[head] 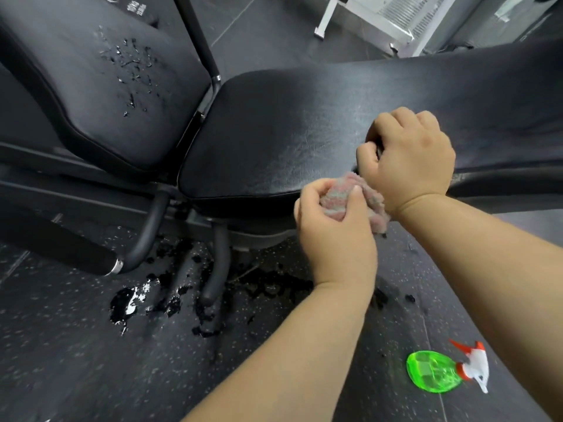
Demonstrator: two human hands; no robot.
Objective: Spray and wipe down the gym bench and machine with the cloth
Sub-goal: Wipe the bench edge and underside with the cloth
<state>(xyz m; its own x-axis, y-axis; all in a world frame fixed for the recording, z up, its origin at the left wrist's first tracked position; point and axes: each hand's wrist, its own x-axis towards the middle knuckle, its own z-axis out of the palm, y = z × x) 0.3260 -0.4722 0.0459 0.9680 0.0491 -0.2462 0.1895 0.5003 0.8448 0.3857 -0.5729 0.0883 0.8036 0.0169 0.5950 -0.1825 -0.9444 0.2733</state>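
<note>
A pink-and-grey cloth (341,205) is bunched between two hands at the near edge of the flat pad (289,132) of a gym bench. The cloth's near end is gripped by the left hand (335,236), fingers and thumb curled tightly round it. The right hand (417,156), just beyond it over the pad, is closed in a fist, seemingly on the cloth's other end, though the hold itself is hidden beneath the hand. The green spray bottle (438,371), with its white-and-red trigger head, is laid on its side on the floor (76,360) at near right, well apart from both hands. Droplets (131,65) are seen beaded on the angled pad (76,95) at far left, and wet patches (128,303) are spread over the floor under the bench frame.

Spraying is judged to be done, at least for the angled pad. The step in hand is taken to be the readying of the cloth, gathered or wrung between the two hands, ahead of wiping. Whether the flat pad has been wiped cannot be told from its dull sheen. For the next move, the cloth would need to be passed into one hand, opened flatter, carried left to the beaded pad and drawn across it under firm pressure.
</note>
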